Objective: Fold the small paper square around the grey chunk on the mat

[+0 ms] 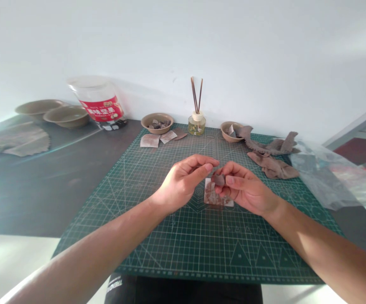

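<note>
Shard (220, 180) of grey-brown material is being pinched between the thumb and fingers of the right hand (249, 191), and is being held over a white, brown-stained sheet (219, 199) on a green cutting mat (157, 230); whether the sheet is being touched by the fingers cannot be told. The left hand (184, 179) is being held just beside the shard, its thumb and forefinger bent towards each other with the tips close; whether anything is being gripped between them cannot be told. Near the mat's back left corner, fragments (158, 124) are being held in a shallow brown bowl (143, 123), before which stained flat pieces (150, 141) are being supported by the mat. A reed diffuser (197, 125) is being flanked by this bowl and a second bowl (225, 134), where pale pieces (232, 131) are being contained. Beside the second bowl, crumpled brown cloths (276, 167) are being bordered by a clear plastic sheet (331, 183). At the far left, a red-labelled jar (102, 109) is being neighboured by two more brown bowls (65, 120).
</note>
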`<state>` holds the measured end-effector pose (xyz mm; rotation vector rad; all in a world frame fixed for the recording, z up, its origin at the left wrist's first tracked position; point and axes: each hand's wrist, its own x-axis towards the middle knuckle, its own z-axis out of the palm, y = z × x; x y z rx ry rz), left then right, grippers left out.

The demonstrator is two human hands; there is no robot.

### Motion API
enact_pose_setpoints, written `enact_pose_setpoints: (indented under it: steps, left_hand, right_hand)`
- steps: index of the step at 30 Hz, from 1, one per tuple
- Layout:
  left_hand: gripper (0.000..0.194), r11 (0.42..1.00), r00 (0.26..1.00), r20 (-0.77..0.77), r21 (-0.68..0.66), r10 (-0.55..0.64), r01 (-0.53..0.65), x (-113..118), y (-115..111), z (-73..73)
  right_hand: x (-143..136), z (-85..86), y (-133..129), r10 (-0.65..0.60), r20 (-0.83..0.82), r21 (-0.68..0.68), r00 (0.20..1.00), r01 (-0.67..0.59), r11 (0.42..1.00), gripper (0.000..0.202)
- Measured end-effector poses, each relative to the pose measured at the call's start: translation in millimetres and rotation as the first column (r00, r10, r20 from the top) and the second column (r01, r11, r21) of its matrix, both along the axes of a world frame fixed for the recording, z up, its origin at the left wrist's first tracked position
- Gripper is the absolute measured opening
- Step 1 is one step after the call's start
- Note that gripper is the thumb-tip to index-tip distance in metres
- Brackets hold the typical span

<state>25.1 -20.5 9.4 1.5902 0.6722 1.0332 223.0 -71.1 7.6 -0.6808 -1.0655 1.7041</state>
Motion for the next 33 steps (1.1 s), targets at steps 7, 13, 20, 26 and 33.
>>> enact_pose_setpoints:
  steps: [7,13,20,26,33]
  left_hand:
    - [0.023,0.999,1.000,-0.001,0.009,-0.030,0.030,0.2,-2.2,-0.1]
    - [0.022,0.994,0.997,-0.019,0.082,-0.071,0.073,0.7,-6.1,0.8]
    - [0.017,0.972,0.992,-0.116,0.220,-0.054,0.078,0.6,-8.6,4.2]
    - [0.017,0.966,0.991,-0.113,0.241,-0.068,0.093,1.5,-8.9,4.5]
    - [0.011,0.963,0.995,-0.063,0.252,-0.083,0.096,2.5,-8.7,1.9]
  right_hand:
    - [-0.8,2.2,-0.9,-0.012,0.015,-0.017,1.000,0.012,1.000,0.016]
    - [-1.3,0.7,-0.1,-0.060,0.021,-0.019,0.998,0.060,0.998,0.015]
    - [-3.5,1.5,0.5,-0.109,0.029,-0.025,0.994,0.110,0.994,0.016]
    - [-3.4,0.6,-0.1,-0.082,-0.004,-0.028,0.997,0.081,0.996,0.015]
    - [-2.6,0.2,-0.2,-0.074,0.005,-0.012,0.997,0.074,0.997,0.015]
